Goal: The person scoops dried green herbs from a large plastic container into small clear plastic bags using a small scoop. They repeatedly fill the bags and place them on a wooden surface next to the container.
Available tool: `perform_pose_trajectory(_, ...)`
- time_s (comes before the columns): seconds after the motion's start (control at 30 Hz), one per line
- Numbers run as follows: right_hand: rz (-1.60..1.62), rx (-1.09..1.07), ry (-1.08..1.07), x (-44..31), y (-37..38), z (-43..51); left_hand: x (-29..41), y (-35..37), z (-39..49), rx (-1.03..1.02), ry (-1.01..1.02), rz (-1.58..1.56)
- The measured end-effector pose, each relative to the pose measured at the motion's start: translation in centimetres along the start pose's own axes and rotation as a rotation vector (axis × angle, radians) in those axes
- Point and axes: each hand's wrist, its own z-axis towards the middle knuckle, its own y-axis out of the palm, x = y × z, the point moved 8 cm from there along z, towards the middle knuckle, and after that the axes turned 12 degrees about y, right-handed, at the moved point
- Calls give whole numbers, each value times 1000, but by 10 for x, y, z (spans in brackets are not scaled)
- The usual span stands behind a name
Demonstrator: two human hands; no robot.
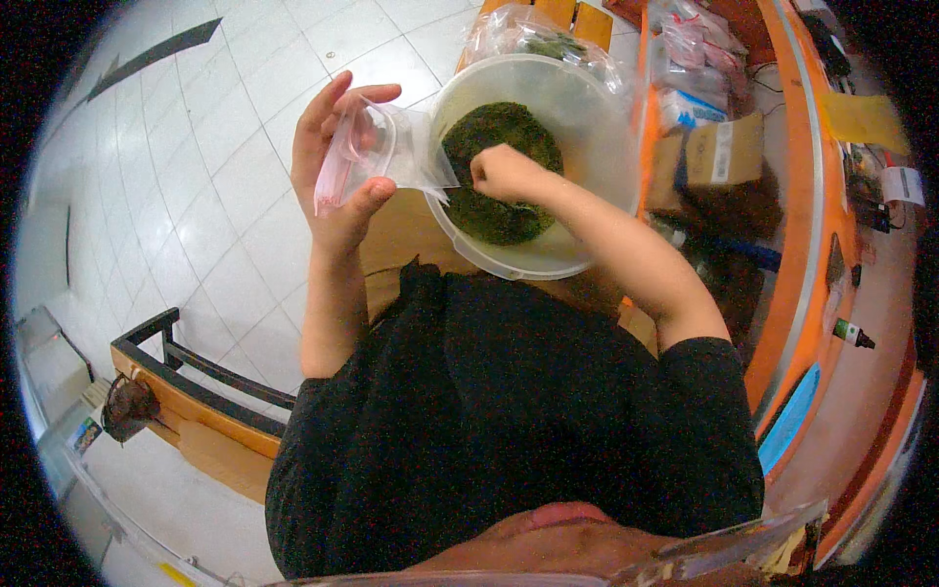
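Note:
My left hand point(357, 205) holds clear plastic zip bags point(419, 158) between thumb and fingers, beside the left rim of a tub. A clear, curved plastic piece point(391, 139), perhaps a cup or funnel, sits at the mouth of the bags. The round translucent plastic tub point(598, 110) contains a dark green heap of loose, dried-looking plant material point(499, 132). Over this heap is my right hand point(508, 174), its fingers curled inward close to the bags' lower corner. Whether anything is inside that curled hand is hidden.
Behind the tub, a clear bag point(506, 33) with green material lies on a wooden slatted surface point(593, 26). Cardboard boxes point(700, 158) and plastic packs point(686, 44) fill the orange shelf at right. A small bottle point(851, 332) lies on the counter. A bench point(220, 433) stands at lower left.

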Motion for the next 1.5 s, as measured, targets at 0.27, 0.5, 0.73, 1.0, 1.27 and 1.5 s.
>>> perform_pose_trajectory(0.27, -87, -117, 81, 8, 26, 9, -19, -3, 5, 143, -83, -163)
perform_pose_trajectory(0.5, 223, 191, -21, -10, -58, -18, -13, -18, -3, 39, -1, -44)
perform_pose_trajectory(0.73, 372, 223, -431, -40, -34, -35, -19, -7, 3, 51, -78, -126)
perform_pose_trajectory(1.0, 299, -159, -180, 0, -17, -52, -14, 21, -6, -43, -77, -114)
perform_pose_trajectory(1.27, 1083, 6, 111, 66, -73, -100, -7, 69, -11, -322, -25, -202)
perform_pose_trajectory(1.5, 1420, 366, 163, 99, -74, -125, -27, 80, -25, -410, -78, 50)
